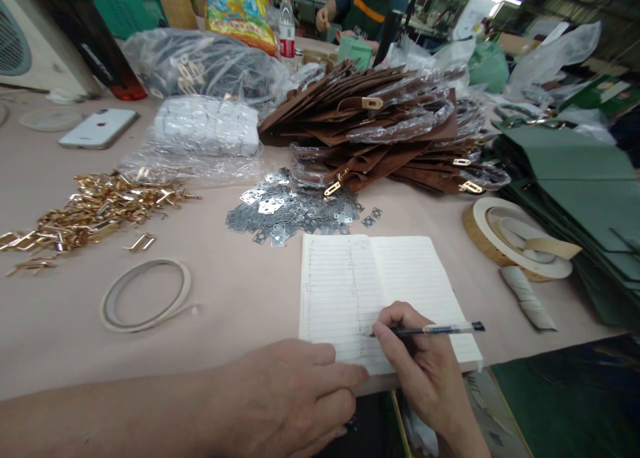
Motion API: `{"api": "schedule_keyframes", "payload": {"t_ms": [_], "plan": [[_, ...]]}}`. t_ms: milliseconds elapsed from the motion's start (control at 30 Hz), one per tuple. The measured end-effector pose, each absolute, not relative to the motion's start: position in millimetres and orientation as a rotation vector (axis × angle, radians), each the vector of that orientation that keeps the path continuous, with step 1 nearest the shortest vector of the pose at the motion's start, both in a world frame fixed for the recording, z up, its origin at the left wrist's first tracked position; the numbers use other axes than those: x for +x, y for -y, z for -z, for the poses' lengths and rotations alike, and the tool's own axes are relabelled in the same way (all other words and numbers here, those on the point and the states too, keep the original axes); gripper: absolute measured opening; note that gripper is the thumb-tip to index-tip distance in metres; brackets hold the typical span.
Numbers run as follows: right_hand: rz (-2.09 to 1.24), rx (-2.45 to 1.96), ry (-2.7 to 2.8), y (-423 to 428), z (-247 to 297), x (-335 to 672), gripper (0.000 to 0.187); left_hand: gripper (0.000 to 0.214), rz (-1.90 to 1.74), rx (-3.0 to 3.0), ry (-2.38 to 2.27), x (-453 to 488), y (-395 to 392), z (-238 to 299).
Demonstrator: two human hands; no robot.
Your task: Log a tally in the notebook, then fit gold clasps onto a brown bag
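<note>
An open lined notebook lies near the table's front edge. My right hand grips a black pen, whose tip touches the lower left page. My left hand rests on the table at the notebook's bottom left corner, its fingers loosely curled and the fingertips pressing on the page edge. It holds nothing.
Behind the notebook lies a heap of small silver plates. Gold metal clasps are piled at left, with a tape ring in front. Brown leather pieces, green pieces, tape rolls, a phone. A person works at the far side.
</note>
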State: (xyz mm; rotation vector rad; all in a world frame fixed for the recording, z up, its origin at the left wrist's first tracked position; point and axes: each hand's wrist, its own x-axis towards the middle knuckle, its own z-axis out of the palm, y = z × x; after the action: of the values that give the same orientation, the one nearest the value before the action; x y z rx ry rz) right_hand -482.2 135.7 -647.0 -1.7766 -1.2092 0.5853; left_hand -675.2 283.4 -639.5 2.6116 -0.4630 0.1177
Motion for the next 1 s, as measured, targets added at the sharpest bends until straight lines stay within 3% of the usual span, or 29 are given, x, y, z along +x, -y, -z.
{"api": "schedule_keyframes", "payload": {"t_ms": [1000], "plan": [[-0.597, -1.764, 1.249, -134.0, 646.2, -480.3, 0.029, 0.014, -0.128, 2.616, 0.487, -674.1, -283.1, 640.1]]}}
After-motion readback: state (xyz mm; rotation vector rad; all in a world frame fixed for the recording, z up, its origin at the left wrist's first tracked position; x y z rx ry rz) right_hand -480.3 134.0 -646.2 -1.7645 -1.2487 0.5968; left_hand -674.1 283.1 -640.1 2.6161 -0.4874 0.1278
